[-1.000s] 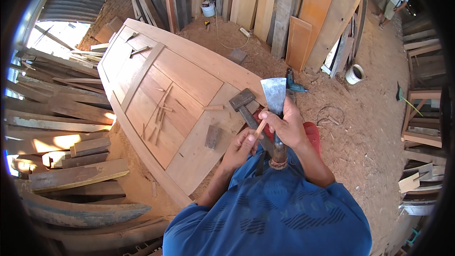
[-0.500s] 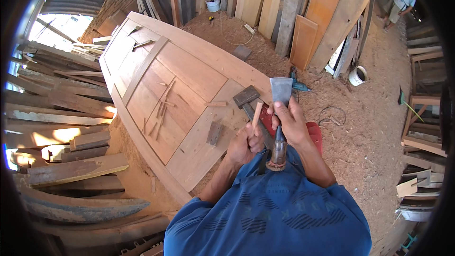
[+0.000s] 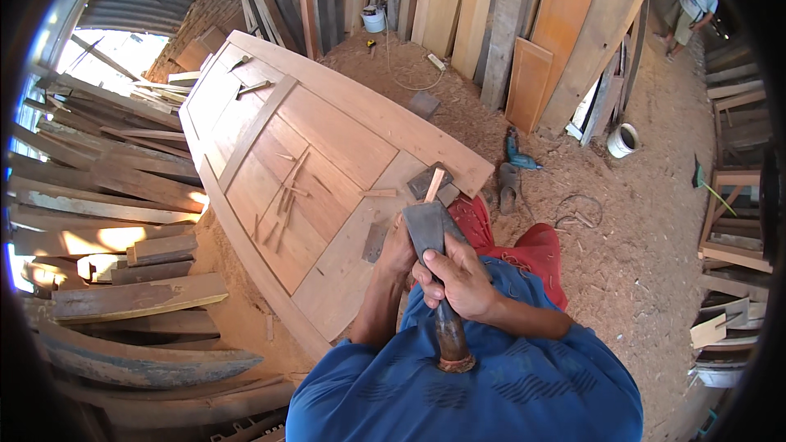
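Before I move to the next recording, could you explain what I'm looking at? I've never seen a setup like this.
There's no machine: these are a person's bare hands. The view comes from the left of two fisheye cameras worn on the head, looking down, so straight edges bend near the rim. The right hand grips a broad chisel, blade up. The left hand is partly behind the blade; a wooden strip pokes up there, but the fingers are hidden, so its grip can't be confirmed. On the large wooden panel lie thin offcuts and a dark block. A hammer head shows near its closer end.
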A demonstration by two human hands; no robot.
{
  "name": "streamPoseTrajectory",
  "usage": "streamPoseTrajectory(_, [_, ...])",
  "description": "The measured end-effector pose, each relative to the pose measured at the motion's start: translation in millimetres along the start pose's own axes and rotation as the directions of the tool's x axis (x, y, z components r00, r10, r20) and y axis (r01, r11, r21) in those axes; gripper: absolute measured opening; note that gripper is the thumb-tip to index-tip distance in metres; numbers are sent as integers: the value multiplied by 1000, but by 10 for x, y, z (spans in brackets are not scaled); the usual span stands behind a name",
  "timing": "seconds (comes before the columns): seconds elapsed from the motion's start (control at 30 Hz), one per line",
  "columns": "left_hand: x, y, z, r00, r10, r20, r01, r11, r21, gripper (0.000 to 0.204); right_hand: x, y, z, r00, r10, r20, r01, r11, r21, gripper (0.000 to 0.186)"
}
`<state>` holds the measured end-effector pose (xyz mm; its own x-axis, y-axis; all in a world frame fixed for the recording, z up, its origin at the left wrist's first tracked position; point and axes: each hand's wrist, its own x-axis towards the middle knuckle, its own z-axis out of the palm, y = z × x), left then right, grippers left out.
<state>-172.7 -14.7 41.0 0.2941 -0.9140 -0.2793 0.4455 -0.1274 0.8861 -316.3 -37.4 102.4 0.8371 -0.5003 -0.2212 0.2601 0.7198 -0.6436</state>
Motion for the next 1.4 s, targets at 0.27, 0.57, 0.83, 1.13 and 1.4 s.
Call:
streamPoseTrajectory(0.27, [-103, -158, 68, 982, 30, 187, -7, 992, -123, 47, -142, -92, -45, 998, -17, -60, 17, 1000, -13, 23])
streamPoseTrajectory(0.57, [-245, 49, 174, 987, 14, 163, -52, 971, 235, 46, -205, -206, 8, 985, -48, -166, 25, 990, -140, 13])
streamPoseTrajectory(0.83, [-503, -330, -82, 938, 11, 345, -62, 989, 138, 36, -148, -493, -578, 783, -540, -308, 264, 737, -622, 30])
streamPoseTrajectory(1.13, [-222, -54, 206, 960, 10, 280, -80, 967, 241, 38, 150, -536, -754, 791, -571, -219, 192, 572, -798, 35])
streamPoseTrajectory(1.4, [-151, -261, 150, 945, -48, 322, 6, 992, 128, 43, 204, -454, -819, 805, -567, -177, 134, 464, -875, 31])
